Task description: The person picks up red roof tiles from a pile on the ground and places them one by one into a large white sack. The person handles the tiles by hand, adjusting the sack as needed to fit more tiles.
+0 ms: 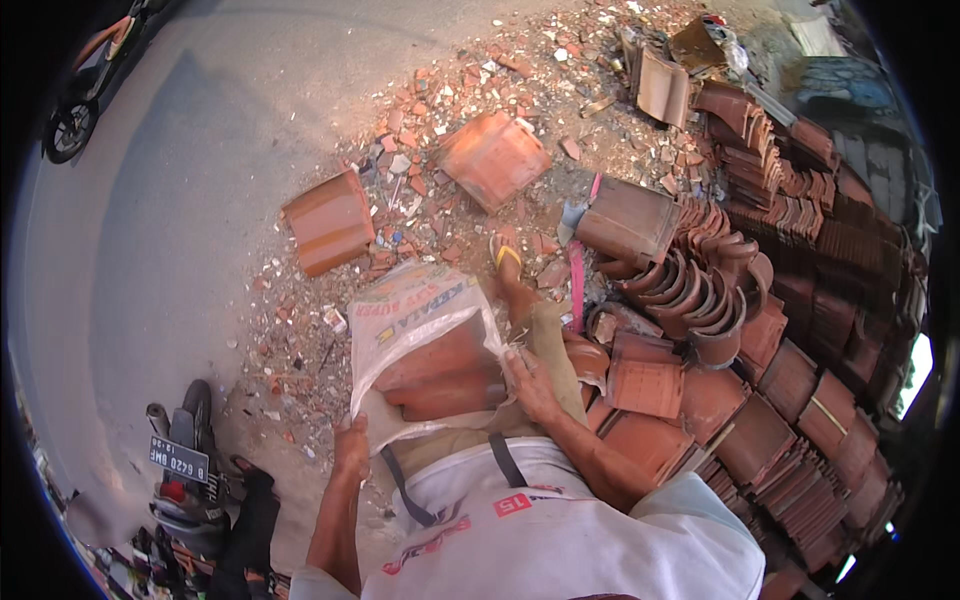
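A white woven sack (400, 300) with coloured print hangs in front of my body, its mouth spread toward me. Inside it lie reddish clay roof tiles (445, 370), partly covered by the sack. My left hand (350, 447) is closed around the left edge of the mouth. On the opposite edge, my right hand (530, 382) grips the sack with its fingers partly hidden behind the cloth. Beyond the sack, a loose roof tile (330, 222) and another tile (495, 158) rest on the rubble.
Stacked roof tiles (650, 375) and curved ridge tiles (705, 310) crowd my right side. Broken tile rubble (430, 110) covers the ground ahead. A parked motorcycle (190, 490) stands at the lower left, with a person's dark-clothed leg (255, 525) beside it. Another motorcycle (75, 125) is on the road.
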Motion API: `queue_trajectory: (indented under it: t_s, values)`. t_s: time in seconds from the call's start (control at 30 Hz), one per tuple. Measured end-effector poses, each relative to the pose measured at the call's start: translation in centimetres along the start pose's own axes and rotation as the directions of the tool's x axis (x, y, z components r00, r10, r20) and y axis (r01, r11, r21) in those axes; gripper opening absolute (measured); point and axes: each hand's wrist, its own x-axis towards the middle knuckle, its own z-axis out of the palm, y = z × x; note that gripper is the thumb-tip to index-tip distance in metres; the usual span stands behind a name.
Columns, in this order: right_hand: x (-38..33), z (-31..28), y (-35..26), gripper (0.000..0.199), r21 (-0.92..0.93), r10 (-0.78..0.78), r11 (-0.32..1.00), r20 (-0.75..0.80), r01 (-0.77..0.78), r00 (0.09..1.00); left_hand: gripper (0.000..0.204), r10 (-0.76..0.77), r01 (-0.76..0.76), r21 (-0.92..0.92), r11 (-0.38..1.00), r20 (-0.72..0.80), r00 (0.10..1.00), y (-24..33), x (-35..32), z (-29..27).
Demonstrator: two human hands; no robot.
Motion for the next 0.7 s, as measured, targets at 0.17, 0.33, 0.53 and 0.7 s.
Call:
queue_trajectory:
  t_s: [0.17, 0.33, 0.53, 0.7]
  values:
    - [4.1, 2.0, 2.3, 0.037, -0.325, -0.089, 0.938, 0.12, 0.124, 0.989, 0.055, -0.089, 0.18, 0.408, 0.895, -0.232, 0.969, -2.7, 2.7, 3.4]
    - [5.8, 2.3, 0.4, 0.042, -0.464, -0.017, 0.876, 0.242, 0.131, 0.97, 0.056, -0.024, 0.038, 0.319, 0.947, -0.048, 0.999, -1.8, -0.9, 5.6]
    - [9.1, 1.3, 2.9, 0.045, -0.523, -0.139, 0.819, 0.22, 0.237, 0.966, 0.051, 0.144, -0.041, 0.464, 0.885, -0.189, 0.971, -3.6, 2.4, 8.5]
    - [9.2, 0.9, -0.2, 0.039, -0.278, 0.008, 0.959, 0.212, 0.052, 0.977, 0.037, 0.267, -0.116, 0.519, 0.847, -0.225, 0.937, -3.1, 3.1, 7.3]
